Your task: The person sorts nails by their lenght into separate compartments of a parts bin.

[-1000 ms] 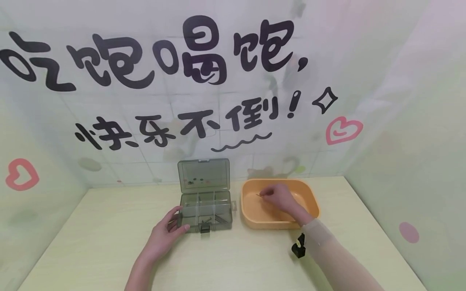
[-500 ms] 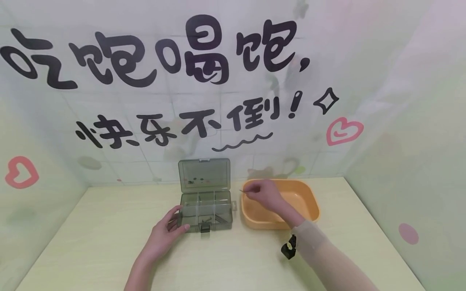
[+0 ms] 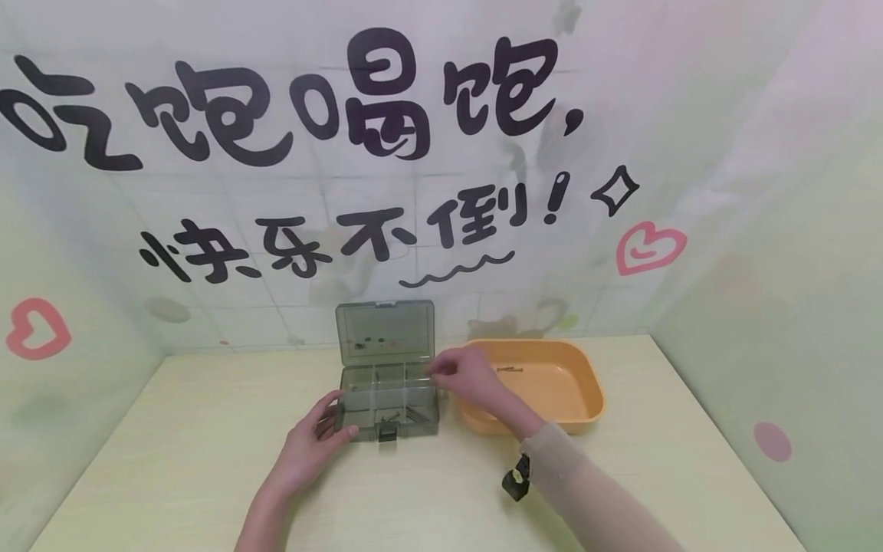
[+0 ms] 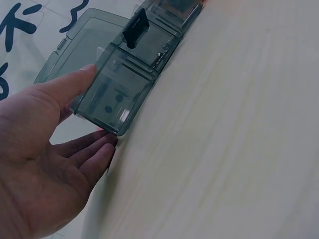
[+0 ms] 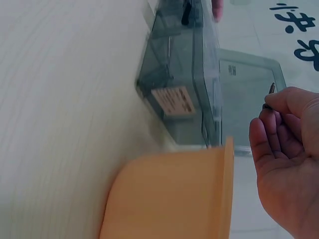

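A translucent grey compartment box (image 3: 422,431) stands on the table with its lid (image 3: 386,331) raised against the back wall. At its left front corner my left hand (image 3: 313,448) holds it, thumb (image 4: 75,85) on the front edge and fingers along the left side. My right hand (image 3: 476,377) hovers at the box's right edge. Between its thumb and index finger it pinches a small dark screw (image 5: 272,88), threaded end pointing up in the right wrist view. Several screws (image 3: 417,415) lie in the front compartments. An orange basin (image 3: 555,399) stands to the right, partly behind my right forearm.
A few screws (image 3: 510,370) lie in the basin near its back. The box's front latch (image 3: 388,433) hangs unfastened. A black wrist device (image 3: 516,477) sits below my right sleeve. Upright printed walls (image 3: 290,230) bound the table (image 3: 207,429) at the back and sides.
My right hand has moved left from over the basin to the right edge of the box, carrying the screw. Screws it covered in the basin now show. My left hand stays put.
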Demonstrator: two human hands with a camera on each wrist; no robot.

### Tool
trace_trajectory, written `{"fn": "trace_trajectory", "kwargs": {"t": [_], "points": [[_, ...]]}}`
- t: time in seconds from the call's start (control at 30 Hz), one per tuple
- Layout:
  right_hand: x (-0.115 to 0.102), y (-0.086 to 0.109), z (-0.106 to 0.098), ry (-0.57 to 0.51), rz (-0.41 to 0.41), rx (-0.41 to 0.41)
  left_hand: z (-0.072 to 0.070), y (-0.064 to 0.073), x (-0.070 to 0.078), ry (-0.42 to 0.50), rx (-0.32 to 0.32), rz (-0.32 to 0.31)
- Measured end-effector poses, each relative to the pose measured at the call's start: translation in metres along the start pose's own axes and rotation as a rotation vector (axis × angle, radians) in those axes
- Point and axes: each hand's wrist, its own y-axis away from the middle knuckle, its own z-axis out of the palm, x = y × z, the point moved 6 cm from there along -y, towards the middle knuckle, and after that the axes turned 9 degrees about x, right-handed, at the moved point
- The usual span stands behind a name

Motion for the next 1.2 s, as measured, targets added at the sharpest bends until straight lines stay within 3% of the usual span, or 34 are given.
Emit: {"fn": "trace_trajectory", "kwargs": {"t": [0.17, 0.67, 0.93, 1.2], "points": [[-0.008, -0.002, 0.021, 0.006, -0.022, -0.046, 0.0, 0.001, 0.0, -0.001, 0.0, -0.001], [-0.015, -0.003, 0.056, 0.085, -0.015, -0.023, 0.0, -0.001, 0.003, 0.014, 0.001, 0.009], [-0.015, -0.004, 0.06, 0.059, -0.033, -0.006, 0.001, -0.002, 0.002, 0.023, -0.005, 0.0], [-0.009, -0.001, 0.054, 0.031, -0.001, 0.006, 0.0, -0.002, 0.001, 0.006, -0.009, 0.007]]}}
